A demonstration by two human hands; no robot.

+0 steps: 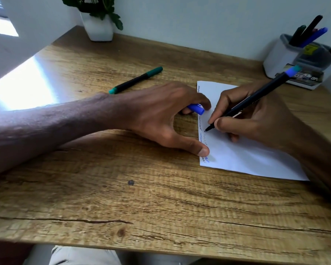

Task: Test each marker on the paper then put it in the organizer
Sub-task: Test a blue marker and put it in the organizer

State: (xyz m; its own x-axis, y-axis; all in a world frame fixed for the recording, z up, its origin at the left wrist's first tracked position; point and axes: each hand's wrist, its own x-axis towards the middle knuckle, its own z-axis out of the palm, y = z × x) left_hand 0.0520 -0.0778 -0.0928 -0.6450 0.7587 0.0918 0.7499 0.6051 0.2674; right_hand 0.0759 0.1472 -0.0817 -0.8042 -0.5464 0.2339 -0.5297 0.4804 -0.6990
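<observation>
My right hand (pixel 256 119) grips a black marker with a blue end (pixel 264 89), its tip touching the white paper (pixel 246 155) near the left edge, where several scribble lines run. My left hand (pixel 161 115) holds the blue cap (pixel 196 109) in curled fingers while its thumb presses the paper's left edge. A green-capped marker (pixel 136 80) lies on the wooden desk behind my left hand. The white organizer (pixel 283 58) stands at the back right with several markers upright in it.
A white pot with a green plant (pixel 98 25) stands at the back against the wall. The wooden desk (pixel 141 197) has its front edge near my lap. Bright light falls on the desk's left side.
</observation>
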